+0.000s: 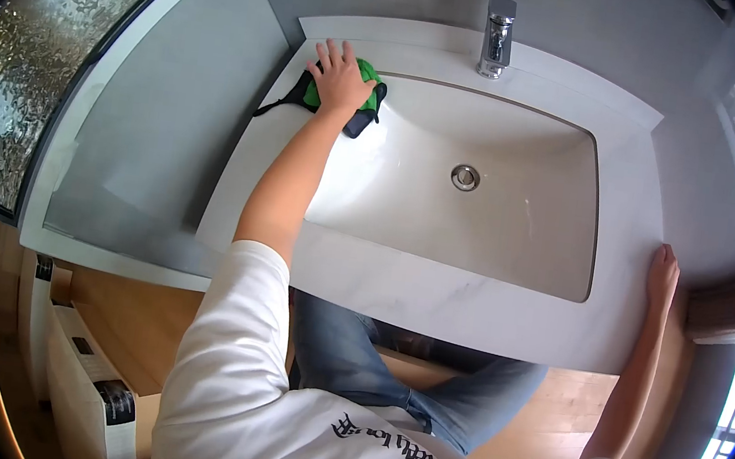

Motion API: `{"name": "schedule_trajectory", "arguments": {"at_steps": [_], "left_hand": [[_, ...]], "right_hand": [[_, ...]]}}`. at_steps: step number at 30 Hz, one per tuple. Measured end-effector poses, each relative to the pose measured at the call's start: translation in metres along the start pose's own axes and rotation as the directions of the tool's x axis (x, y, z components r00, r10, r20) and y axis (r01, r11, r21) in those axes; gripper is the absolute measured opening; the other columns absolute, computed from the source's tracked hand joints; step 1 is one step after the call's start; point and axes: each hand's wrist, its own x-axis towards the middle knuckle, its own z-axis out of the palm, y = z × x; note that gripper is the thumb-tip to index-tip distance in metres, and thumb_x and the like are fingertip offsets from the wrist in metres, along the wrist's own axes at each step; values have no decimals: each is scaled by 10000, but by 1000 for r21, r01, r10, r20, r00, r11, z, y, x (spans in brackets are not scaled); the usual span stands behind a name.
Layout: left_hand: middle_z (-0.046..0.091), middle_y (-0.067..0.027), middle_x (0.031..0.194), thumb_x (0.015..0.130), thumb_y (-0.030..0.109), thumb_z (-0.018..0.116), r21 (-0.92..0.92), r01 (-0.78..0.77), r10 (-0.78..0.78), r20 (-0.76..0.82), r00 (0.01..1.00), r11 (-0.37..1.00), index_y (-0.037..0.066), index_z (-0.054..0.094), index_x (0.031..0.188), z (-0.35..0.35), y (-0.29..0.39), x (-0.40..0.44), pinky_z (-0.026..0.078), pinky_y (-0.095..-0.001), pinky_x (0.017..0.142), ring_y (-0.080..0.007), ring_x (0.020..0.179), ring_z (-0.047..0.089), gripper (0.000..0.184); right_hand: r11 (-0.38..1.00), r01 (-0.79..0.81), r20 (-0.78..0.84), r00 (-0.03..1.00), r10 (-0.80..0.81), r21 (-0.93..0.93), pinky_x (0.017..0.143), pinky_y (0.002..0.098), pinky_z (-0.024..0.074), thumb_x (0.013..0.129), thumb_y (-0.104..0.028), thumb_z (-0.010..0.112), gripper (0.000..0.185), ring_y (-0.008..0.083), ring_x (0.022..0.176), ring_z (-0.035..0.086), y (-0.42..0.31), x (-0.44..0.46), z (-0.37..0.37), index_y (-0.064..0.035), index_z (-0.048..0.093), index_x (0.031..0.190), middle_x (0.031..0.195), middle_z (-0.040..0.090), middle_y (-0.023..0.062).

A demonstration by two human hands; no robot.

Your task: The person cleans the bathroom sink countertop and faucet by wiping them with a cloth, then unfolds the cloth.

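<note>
My left hand (342,80) lies with fingers spread on a green and black cloth (369,72), pressing it on the white countertop (433,293) at the back left corner of the sink. Part of the cloth hangs over the sink's left rim, and a thin dark end trails to the left. At the counter's right edge, my right hand (664,275) rests against the side. Its fingers are partly seen and look stretched out, with nothing in them.
The white sink basin (516,211) has a round metal drain (465,177). Behind it stands a chrome faucet (497,39). A grey wall rises at the back, textured glass (52,35) is at the left, and a white box (82,387) stands on the floor.
</note>
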Motion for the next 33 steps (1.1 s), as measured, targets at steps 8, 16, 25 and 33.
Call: {"name": "schedule_trajectory", "arguments": {"at_steps": [8, 16, 25, 33], "left_hand": [[152, -209, 1501, 877, 325, 561, -38, -92, 98, 178, 979, 995, -38, 162, 1425, 8, -28, -49, 183, -560, 1091, -375, 1386, 155, 769], [331, -134, 1457, 939, 255, 467, -493, -322, 402, 62, 914, 808, 36, 330, 1401, -48, -89, -181, 184, -433, 1119, -288, 1375, 255, 529], [558, -124, 1271, 946, 93, 389, -935, 141, 391, 268, 880, 324, -66, 481, 1251, -109, -89, -284, 323, -303, 1028, -218, 1181, 503, 357], [402, -124, 1416, 888, 183, 525, -612, -456, 572, -8, 820, 646, 37, 421, 1337, -119, -3, -289, 235, -446, 1099, -304, 1333, 339, 483]], "right_hand": [[1000, 21, -33, 999, -21, -6, 839, 476, 427, 905, -293, 361, 397, 448, 965, 540, -11, -4, -2, -10, 621, 1004, 997, 608, 250], [1000, -10, -45, 999, 9, -13, 861, 475, 427, 902, -306, 356, 403, 444, 982, 537, -6, 1, 3, -32, 630, 1015, 1024, 611, 231], [1000, -1, -24, 1000, 1, -13, 871, 480, 423, 905, -316, 357, 405, 439, 996, 535, 1, 5, 6, -33, 607, 1054, 1047, 599, 236], [998, -14, 0, 1000, 14, -65, 878, 485, 430, 902, -327, 341, 412, 432, 1008, 540, -3, 1, 6, -69, 613, 1072, 1075, 605, 215]]}}
